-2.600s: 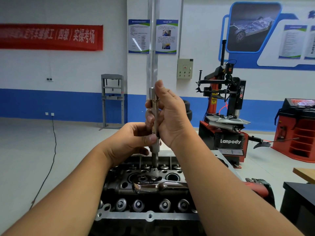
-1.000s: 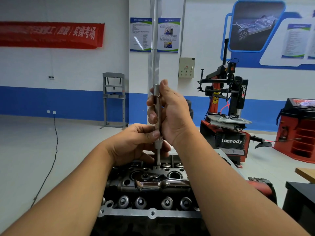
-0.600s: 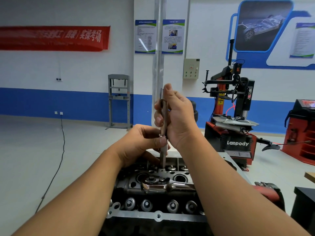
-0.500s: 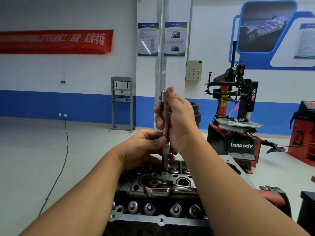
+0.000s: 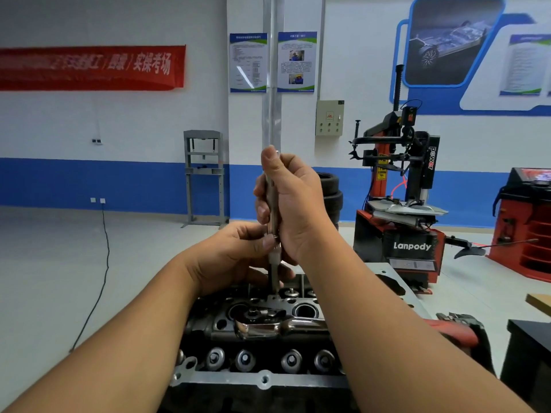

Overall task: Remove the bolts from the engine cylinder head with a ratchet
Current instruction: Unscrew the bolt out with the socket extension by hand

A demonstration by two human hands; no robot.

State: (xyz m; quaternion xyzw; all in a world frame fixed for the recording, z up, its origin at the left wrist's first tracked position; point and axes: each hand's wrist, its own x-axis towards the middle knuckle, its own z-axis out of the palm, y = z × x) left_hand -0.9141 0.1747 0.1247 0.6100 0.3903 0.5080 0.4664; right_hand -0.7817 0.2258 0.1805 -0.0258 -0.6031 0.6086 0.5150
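The dark engine cylinder head (image 5: 262, 378) lies low in the middle of the view, with a row of valve springs along its near side. A chrome ratchet (image 5: 268, 326) rests flat on top of it, with no hand on it. A long steel extension bar (image 5: 273, 263) stands upright over a bolt hole at the far side of the head. My right hand (image 5: 293, 204) grips the bar's upper part, thumb at its top end. My left hand (image 5: 235, 254) pinches the bar lower down between thumb and fingers. The bar's tip is hidden in the head.
A red and black tyre changer (image 5: 405, 204) stands behind on the right, with a red machine (image 5: 527, 222) further right. A black table corner (image 5: 530, 338) is at the lower right. A grey press frame (image 5: 204, 177) stands at the back wall. A cable (image 5: 103, 263) runs across the floor on the left.
The view has shifted a little. Both hands keep hold of the upright bar, and the right thumb now covers its top end. The ratchet has stayed lying on the head.
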